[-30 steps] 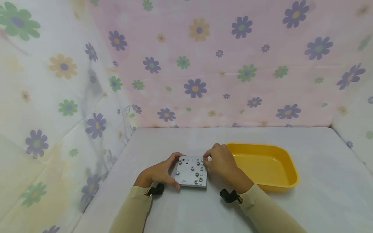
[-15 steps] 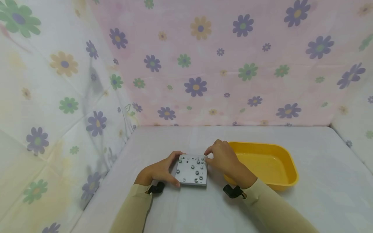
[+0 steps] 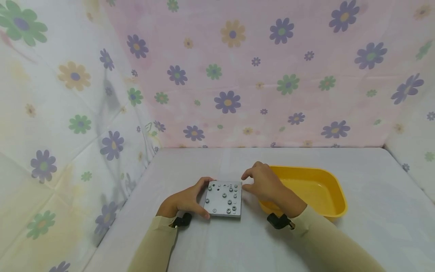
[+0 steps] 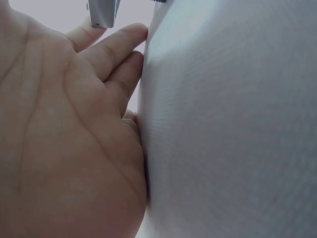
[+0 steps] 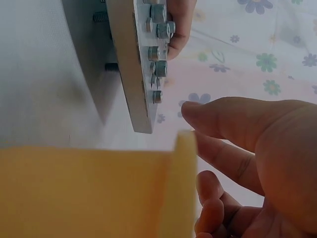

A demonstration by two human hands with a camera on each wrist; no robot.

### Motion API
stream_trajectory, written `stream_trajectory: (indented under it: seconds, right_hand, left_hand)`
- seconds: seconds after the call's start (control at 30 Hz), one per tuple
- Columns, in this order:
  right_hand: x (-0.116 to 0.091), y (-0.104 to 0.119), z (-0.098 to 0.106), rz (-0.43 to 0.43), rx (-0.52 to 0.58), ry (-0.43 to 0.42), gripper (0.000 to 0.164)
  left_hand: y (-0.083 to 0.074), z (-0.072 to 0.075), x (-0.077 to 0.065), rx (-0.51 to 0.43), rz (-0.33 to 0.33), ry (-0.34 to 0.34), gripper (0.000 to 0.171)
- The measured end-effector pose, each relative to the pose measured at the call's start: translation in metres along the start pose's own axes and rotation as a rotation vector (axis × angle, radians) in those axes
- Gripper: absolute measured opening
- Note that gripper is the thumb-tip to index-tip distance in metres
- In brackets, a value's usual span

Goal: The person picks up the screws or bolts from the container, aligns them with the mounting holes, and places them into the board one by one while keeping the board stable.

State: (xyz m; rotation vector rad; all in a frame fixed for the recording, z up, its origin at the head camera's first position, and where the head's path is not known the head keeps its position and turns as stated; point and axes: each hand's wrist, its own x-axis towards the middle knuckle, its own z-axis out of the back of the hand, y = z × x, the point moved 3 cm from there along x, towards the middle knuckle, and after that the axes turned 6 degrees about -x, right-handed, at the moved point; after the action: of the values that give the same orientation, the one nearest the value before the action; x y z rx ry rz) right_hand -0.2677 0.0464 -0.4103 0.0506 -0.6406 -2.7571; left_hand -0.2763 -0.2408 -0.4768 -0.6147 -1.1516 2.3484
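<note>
A square silver metal plate (image 3: 222, 199) with several socket-head bolts (image 5: 158, 30) and some open holes is in front of me on the table. My left hand (image 3: 185, 198) grips its left side, thumb at the near corner and fingers at the far one. In the right wrist view, threaded bolt ends (image 5: 112, 67) stick out under the plate, which sits a little above the table. My right hand (image 3: 265, 183) hovers just right of the plate, thumb and forefinger apart, with nothing visible between them. In the left wrist view only a corner of the plate (image 4: 104, 12) shows.
A yellow tray (image 3: 341, 196) stands on the white table (image 3: 217, 245) to the right, partly behind my right hand and wrist. Its interior shows no objects in the visible part. Flowered cloth (image 3: 231, 75) walls off the back and sides.
My right hand has drawn back to the right, from the plate's far right corner towards the yellow tray. My left hand and the plate have stayed in place.
</note>
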Motion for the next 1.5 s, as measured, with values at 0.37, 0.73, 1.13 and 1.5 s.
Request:
stream_trajectory:
  seconds: [0.37, 0.73, 1.13, 1.5]
  right_hand:
    - [0.0, -0.011, 0.013, 0.025, 0.001, 0.026, 0.023]
    - [-0.001, -0.016, 0.024, 0.055, 0.015, 0.084, 0.02]
    - [0.002, -0.032, 0.031, 0.074, 0.072, 0.144, 0.016]
    - [0.003, -0.057, 0.036, 0.204, 0.12, 0.191, 0.017]
  left_hand:
    - [-0.004, 0.0, 0.0, -0.014, 0.003, 0.003, 0.121]
    - [-0.002, -0.001, 0.001, -0.005, 0.001, 0.005, 0.12]
    - [0.0, -0.001, 0.0, -0.03, -0.007, 0.012, 0.118]
    - [0.002, -0.001, 0.0, -0.012, -0.002, 0.002, 0.12]
